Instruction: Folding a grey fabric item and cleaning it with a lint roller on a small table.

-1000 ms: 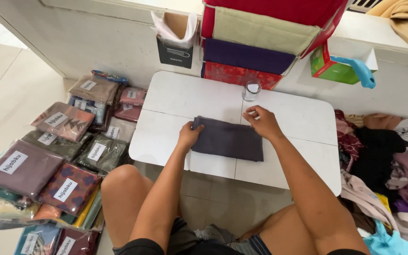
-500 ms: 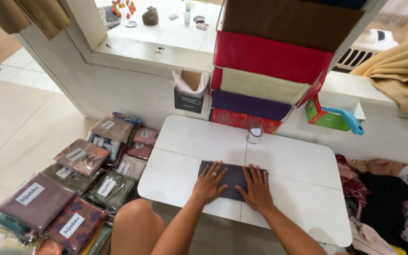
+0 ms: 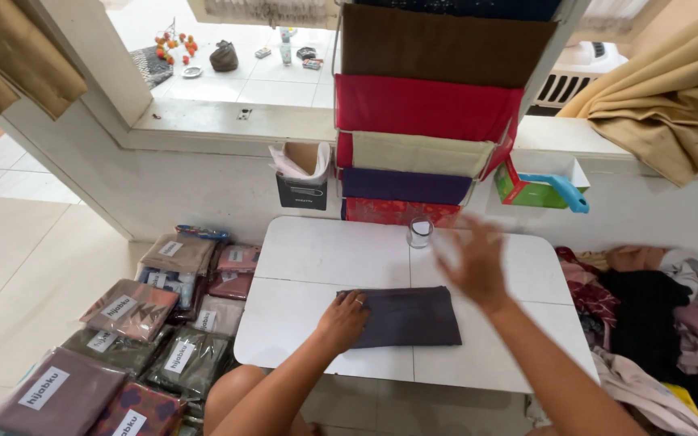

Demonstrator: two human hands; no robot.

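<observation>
Bright, even daylight; one hand smeared by motion blur

Light pours in from the opening at 11 to 12 o'clock, washing out the tiled floor beyond and giving the white table a soft sheen without hard glare. Shadows are faint, gathering under the table edge near 6 o'clock. The right hand is blurred and semi-transparent, while the left hand and folded dark cloth stay sharp. Wide-angle distortion bends lines toward the edges, notably at 9 and 3 o'clock.

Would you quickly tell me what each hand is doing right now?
Left hand: pressing flat on the folded dark grey cloth, gripping nothing.
Right hand: open, fingers spread, raised above the white table, holding nothing.
</observation>
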